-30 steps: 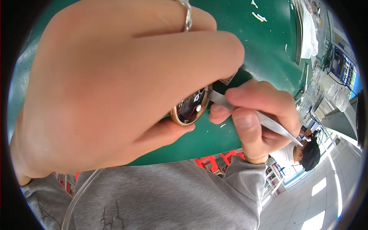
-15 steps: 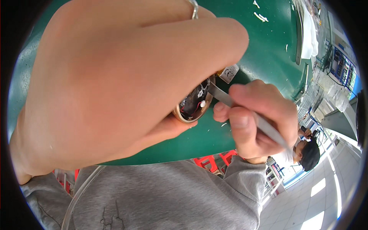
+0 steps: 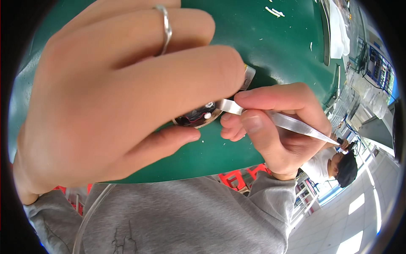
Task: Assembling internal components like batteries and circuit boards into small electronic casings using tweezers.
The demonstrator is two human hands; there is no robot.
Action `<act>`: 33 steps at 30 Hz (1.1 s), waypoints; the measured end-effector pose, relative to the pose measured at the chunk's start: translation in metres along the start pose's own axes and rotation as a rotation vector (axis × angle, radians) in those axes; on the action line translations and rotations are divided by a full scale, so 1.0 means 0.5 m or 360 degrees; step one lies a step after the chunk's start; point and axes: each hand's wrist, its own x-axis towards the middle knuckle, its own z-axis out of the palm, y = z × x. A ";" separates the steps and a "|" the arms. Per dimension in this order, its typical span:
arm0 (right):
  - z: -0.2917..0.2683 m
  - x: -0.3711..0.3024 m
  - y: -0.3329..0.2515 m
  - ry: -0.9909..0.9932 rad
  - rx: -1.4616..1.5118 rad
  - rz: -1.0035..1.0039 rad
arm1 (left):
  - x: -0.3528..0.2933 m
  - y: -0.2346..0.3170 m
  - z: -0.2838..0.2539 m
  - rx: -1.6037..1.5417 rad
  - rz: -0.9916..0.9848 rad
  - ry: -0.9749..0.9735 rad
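My left hand, a ring on one finger, is closed around a small round housing with a gold-coloured rim. Most of the housing is hidden behind the fingers. Inside show a black part, thin red wire and white blobs. A silver, labelled block sticks out past the left fingertips; whether it is joined to the housing I cannot tell. My right hand pinches metal tweezers, their pointed end toward the right. The flat blunt end reaches the housing's right edge.
Beneath the hands lies a green table. White scraps are scattered on it at the far side. Clear bags and wire racks line the right edge. Red stools stand below the table, and another person is at the right.
The left hand and the housing have shifted left and tilted, so less of the inside shows. The right hand has moved slightly left with the tweezers, still at the housing's edge.
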 end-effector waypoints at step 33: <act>-0.002 0.004 0.056 -0.0074 -0.1173 -0.1499 | -0.011 -0.008 0.010 -0.0054 -0.0034 0.0079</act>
